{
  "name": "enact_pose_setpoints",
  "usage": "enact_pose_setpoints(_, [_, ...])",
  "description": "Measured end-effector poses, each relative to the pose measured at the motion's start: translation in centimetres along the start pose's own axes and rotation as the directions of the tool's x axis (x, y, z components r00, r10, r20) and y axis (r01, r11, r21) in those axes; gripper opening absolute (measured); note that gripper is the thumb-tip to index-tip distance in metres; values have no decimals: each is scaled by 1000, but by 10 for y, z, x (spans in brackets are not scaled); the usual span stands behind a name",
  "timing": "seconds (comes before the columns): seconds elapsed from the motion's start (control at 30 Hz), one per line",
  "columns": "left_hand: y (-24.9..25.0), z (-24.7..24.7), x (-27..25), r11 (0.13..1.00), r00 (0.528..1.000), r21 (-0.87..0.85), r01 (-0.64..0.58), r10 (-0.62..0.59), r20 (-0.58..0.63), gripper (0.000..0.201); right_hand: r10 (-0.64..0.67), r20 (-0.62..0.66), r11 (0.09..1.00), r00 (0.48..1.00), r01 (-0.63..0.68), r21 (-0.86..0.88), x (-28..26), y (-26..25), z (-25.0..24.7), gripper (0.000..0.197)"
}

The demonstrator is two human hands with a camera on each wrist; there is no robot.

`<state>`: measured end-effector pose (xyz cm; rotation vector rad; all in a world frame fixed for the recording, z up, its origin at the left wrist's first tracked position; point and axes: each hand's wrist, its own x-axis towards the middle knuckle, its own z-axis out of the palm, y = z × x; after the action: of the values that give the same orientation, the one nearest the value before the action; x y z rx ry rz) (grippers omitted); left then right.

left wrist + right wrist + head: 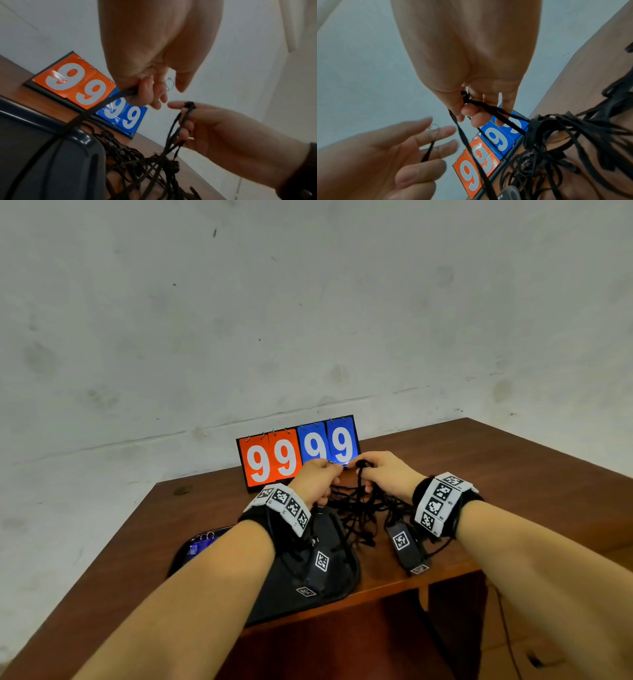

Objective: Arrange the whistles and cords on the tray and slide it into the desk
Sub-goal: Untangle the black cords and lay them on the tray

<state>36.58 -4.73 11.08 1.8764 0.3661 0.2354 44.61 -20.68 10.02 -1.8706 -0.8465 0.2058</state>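
A tangle of black cords [359,508] lies on the brown desk [513,474], just right of a black tray [274,607]. Both hands are raised above the tangle. My left hand [317,474] grips one cord [102,102] that ends in a small metal ring [169,83]. My right hand [380,470] pinches the knotted end of another cord [467,98], whose strands run down into the tangle [556,135]. Something blue, probably whistles [200,544], lies at the tray's far left, mostly hidden by my left forearm.
A flip scoreboard [298,453] reading 99 in orange and 99 in blue stands behind the hands, against the white wall. The desk's front edge is close to me, with an open recess [342,645] below it and a drawer unit [534,659] to the right.
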Motion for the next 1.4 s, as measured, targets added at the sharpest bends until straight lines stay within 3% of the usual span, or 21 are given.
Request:
enact_pose_setpoints(0.1, [-3, 19, 5, 992, 994, 124, -9, -4, 109, 27, -3, 55, 999, 998, 6, -37, -2, 0, -1, 40])
enact_pose_setpoints(0.2, [-4, 33, 7, 999, 989, 40, 13, -19, 145, 27, 6, 77, 999, 997, -3, -33, -3, 5, -5, 49])
enact_pose_setpoints(0.3, [-5, 40, 8, 1000, 991, -2, 4, -4, 134, 11, 23, 69, 1000, 997, -22, -14, -5, 12, -9, 54])
enact_pose_setpoints(0.47, [-11, 39, 16, 999, 999, -50, 2, -4, -48, 13, 51, 5, 995, 999, -51, 83, -9, 24, -19, 41])
enact_pose_setpoints(0.67, [-14, 24, 23, 995, 969, -97, -4, -20, -246, 16, 167, -118, 972, 979, -143, 187, -7, 45, -32, 19])
enact_pose_setpoints(0.77, [-15, 18, 24, 993, 964, -119, -3, -29, -264, 13, 273, -229, 962, 934, -262, 78, -5, 58, -37, 24])
enact_pose_setpoints(0.83, [-15, 17, 25, 995, 963, -99, -22, -5, -270, 14, 308, -266, 906, 914, -367, -212, -4, 66, -41, 42])
enact_pose_setpoints(0.87, [-14, 18, 25, 996, 964, -76, -37, 15, -267, 13, 295, -249, 856, 923, -371, -361, -3, 67, -41, 54])
enact_pose_setpoints(0.93, [-11, 21, 23, 997, 970, -21, -73, 66, -236, 11, 179, -166, 859, 970, -237, -454, -3, 59, -35, 69])
enact_pose_setpoints(1.03, [-4, 31, 20, 990, 979, 33, -134, 138, -152, 10, -31, -16, 944, 999, 24, -329, 0, 35, -21, 70])
enact_pose_setpoints(1.13, [2, 37, 14, 986, 983, 47, -162, 165, -82, 12, -90, 35, 973, 995, 95, -208, 6, 18, -7, 62])
enact_pose_setpoints(1.2, [4, 35, 11, 990, 987, 18, -137, 138, -80, 16, -108, -10, 981, 994, 104, -165, 7, 15, -3, 47])
enact_pose_setpoints(1.27, [2, 27, 10, 994, 989, -57, -99, 92, -114, 15, -37, -77, 994, 996, 29, -103, 5, 14, -4, 33])
enact_pose_setpoints(1.4, [-9, -3, 9, 988, 978, -153, -36, 4, -207, 15, 116, -167, 992, 979, -105, 70, 0, 18, -12, 28])
